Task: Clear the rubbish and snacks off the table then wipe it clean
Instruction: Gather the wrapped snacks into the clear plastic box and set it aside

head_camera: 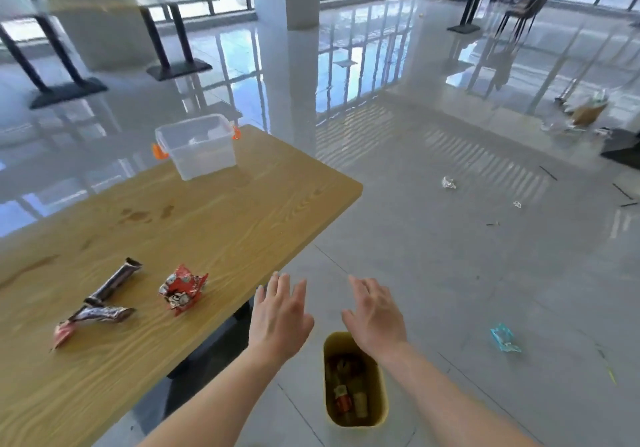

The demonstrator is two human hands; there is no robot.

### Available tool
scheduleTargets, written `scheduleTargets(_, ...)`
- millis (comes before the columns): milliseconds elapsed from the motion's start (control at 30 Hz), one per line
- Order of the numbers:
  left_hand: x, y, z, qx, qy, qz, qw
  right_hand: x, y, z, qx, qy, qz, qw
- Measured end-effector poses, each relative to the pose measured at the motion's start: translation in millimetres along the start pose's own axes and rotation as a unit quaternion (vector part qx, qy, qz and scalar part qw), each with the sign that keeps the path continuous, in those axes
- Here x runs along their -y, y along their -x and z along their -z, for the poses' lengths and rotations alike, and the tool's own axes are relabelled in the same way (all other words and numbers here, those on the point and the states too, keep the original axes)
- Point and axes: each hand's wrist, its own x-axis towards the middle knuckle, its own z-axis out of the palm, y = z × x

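Left hand (280,322) and right hand (375,318) are held empty, fingers spread, above a yellow oval plastic bin (379,408) on the floor (wrappers visible inside). On the wood-grain table (221,225) are seen a crumpled red wrapper (182,293), two dark snack bars (104,299) and a clear plastic box with orange latches (197,147).

There is one view only, from a wide-angle camera worn on the person's head, looking forward and down. It sits close above both outstretched arms, with the left grip (280,315) and right grip (375,315) low in the middle. The surface (214,225) runs off to the left of the grips, the floor (467,273) ahead and right, windows far beyond.
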Motion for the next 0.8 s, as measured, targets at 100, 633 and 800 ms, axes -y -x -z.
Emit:
scheduleTargets(100,31.9,10.0,23.6,-0.02,-0.004,0.035,0.999,38.2,-12.4,11.6,-0.01,0.003,0.053,0.999)
scheduleTargets(633,240.6,66.4,98.1,-0.103,-0.013,0.207,0.973,253.5,-72.8,-15.5,0.024,-0.014,0.196,0.98)
scheduleTargets(800,291.4,83.7,103.3,-0.086,-0.003,0.24,0.967,304.8,-82.7,-34.8,0.036,-0.01,0.212,0.977)
